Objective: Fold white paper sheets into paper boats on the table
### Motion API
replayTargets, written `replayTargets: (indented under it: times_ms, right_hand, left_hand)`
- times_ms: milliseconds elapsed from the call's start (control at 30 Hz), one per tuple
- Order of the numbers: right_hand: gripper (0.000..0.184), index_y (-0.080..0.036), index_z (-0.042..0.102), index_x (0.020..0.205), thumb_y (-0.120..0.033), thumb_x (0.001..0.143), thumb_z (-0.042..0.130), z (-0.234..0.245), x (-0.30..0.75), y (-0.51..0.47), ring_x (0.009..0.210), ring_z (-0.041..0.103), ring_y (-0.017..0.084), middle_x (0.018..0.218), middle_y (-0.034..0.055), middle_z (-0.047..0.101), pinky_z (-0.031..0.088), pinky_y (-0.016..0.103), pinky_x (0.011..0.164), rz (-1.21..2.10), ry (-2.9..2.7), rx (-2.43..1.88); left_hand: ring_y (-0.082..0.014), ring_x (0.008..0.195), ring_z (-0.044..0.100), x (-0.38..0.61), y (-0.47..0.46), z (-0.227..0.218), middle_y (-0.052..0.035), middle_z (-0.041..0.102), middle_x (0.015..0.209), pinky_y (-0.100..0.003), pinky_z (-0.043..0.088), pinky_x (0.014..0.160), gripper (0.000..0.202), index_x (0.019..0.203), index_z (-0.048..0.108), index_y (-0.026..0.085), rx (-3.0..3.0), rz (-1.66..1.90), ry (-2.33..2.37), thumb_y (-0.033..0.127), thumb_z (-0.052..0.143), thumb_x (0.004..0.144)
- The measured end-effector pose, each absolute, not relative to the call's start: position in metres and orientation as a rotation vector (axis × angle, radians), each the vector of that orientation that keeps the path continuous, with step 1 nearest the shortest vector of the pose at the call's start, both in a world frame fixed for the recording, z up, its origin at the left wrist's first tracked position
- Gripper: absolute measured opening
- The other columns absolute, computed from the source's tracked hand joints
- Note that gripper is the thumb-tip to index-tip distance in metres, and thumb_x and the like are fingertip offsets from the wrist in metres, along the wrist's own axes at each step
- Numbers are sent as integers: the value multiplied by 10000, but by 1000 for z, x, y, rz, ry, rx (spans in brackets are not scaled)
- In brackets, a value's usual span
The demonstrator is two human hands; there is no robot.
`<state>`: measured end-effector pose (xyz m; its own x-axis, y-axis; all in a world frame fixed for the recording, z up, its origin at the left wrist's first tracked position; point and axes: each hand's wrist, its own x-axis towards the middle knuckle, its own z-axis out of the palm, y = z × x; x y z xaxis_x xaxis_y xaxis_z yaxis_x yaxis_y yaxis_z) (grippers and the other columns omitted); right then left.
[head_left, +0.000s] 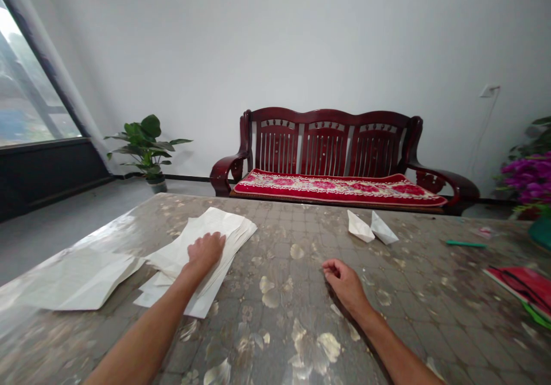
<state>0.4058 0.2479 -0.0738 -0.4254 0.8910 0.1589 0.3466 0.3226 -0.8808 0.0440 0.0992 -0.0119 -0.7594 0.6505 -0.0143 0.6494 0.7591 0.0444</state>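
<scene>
A first-person view looks down over two bare forearms onto a table (275, 339) covered in glossy clear plastic over a tiled, gold-leaf pattern. The left hand (205, 254) lies open and palm down, fingers together, pressing on top of a loose stack of white paper (224, 224). It is not pinching anything. The stack sits ahead of the left forearm, and its long axis slants from far right to near left. The left hand is far nearer to it than the right hand (344, 284), which rests on the bare table to its right, with the fingers loosely curled and holding nothing.

A large creased sheet (73, 282) lies flat just left of the stack, touching its edge. Ahead of the right hand and slightly to its right, two small folded paper pieces (360, 227) sit side by side. Farther right lie a green pen (465, 243) and a red folder (527, 287).

No brand, label or readable writing shows on the paper or the other things. Beyond the table stands a dark red wooden bench (331, 138) with a floral red cushion (340, 187). A potted plant (146, 144) stands to its left, beneath a large window (30, 81).
</scene>
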Motion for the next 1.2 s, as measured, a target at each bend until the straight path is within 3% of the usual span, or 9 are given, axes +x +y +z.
replayTargets:
  times_ms: [100,400,500,633,733,800,933,1100,1200]
  right_hand:
    - [263,-213,695,840,-365,700,533,-74,406,248,675,627,196,748,17,707,466,292,653,1069,-1925,-1088]
    - [248,-220,688,844,-378,741,527,-73,406,246,665,617,194,744,18,701,462,284,639,1056,-1945,-1090]
    - [245,-214,683,851,-364,734,530,-73,406,246,675,618,194,752,19,697,465,286,650,1077,-1930,-1085]
    - [269,-203,680,869,-386,743,527,-75,406,246,679,618,203,749,31,688,488,304,672,1078,-1876,-1087]
    - [364,-186,664,1037,-324,745,495,-74,407,245,744,626,206,902,62,700,517,331,730,934,-1845,-1091]
    - [511,-187,602,1220,-253,724,498,-69,409,244,907,633,225,1109,92,666,523,367,832,760,-1916,-1024]
    - [765,-237,454,1438,-153,686,567,-53,417,243,1329,432,281,1444,99,476,363,474,1113,407,-2187,-752]
    - [597,-288,573,1366,-142,787,555,-49,434,260,1395,367,294,1450,67,518,347,531,1112,282,-2431,-530]
    - [349,-330,766,1013,-148,808,550,-60,444,273,1296,499,287,1215,27,699,413,546,1042,379,-2541,-443]
  left_hand:
    - [-382,1114,598,52,105,-10,-187,606,1278,-497,459,853,516,1218,604,199,1029,53,2931,527,301,959]
    - [-375,1067,628,49,114,-8,-213,653,1197,-470,464,818,430,1164,658,160,958,60,2905,324,331,937]
    - [-376,1100,617,49,114,-2,-207,667,1187,-526,423,909,388,1118,686,156,969,45,2920,244,367,915]
    - [-387,1254,513,72,112,10,-178,645,1263,-613,229,1087,385,1145,687,174,1269,76,3048,170,386,904]
    - [-361,1337,448,118,111,11,-162,567,1390,-553,199,1149,404,1249,638,182,1602,242,2972,174,423,907]
    - [-352,1360,430,157,112,3,-147,541,1426,-539,197,1169,421,1266,629,198,1813,379,2785,150,470,879]
    - [-319,1359,445,227,114,-27,-117,556,1420,-528,226,1180,451,1317,590,232,2168,549,2392,166,515,877]
    - [-295,1296,521,260,116,-56,-112,581,1390,-532,342,1129,380,1339,554,227,2351,487,2228,259,429,982]
    - [-272,1297,530,250,115,-52,-104,580,1396,-471,407,1093,410,1388,503,248,2325,436,2111,298,464,983]
